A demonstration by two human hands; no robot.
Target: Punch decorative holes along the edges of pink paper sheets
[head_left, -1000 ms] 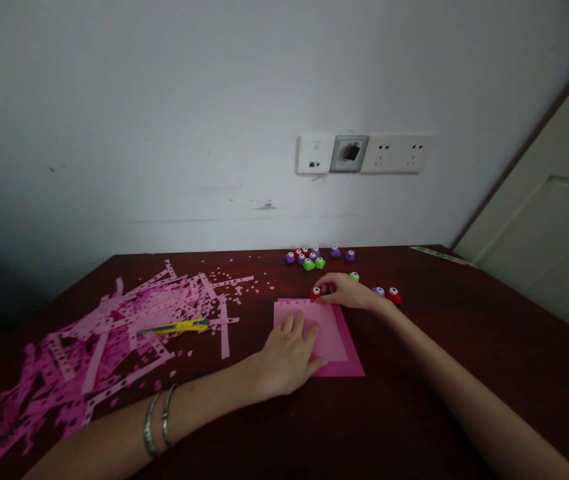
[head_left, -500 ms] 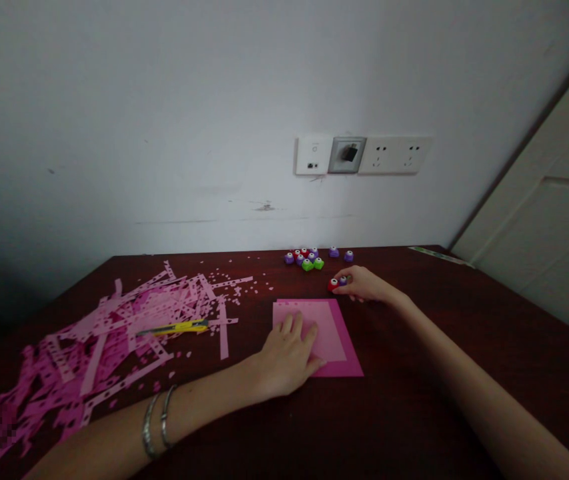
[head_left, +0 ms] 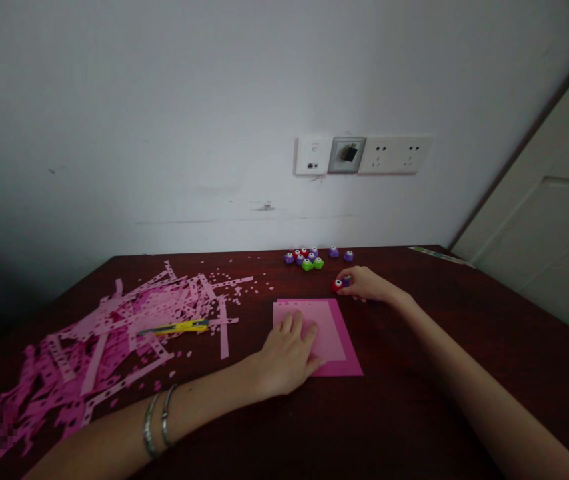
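Shifted off the pale pink sheet [head_left: 329, 333], the red punch [head_left: 337, 286] is being touched just beyond it by the curled right hand [head_left: 363, 283], grip unclear; the sheet is being pressed by the outspread left hand [head_left: 287, 357].

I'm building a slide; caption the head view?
Left hand flat on layered pink sheets, right hand at a red punch, a yellow cutter lying among pink scraps.

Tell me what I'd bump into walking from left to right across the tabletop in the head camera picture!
Pink paper scraps → left hand → red piece with a white top → right hand → long thin strip near the far edge.
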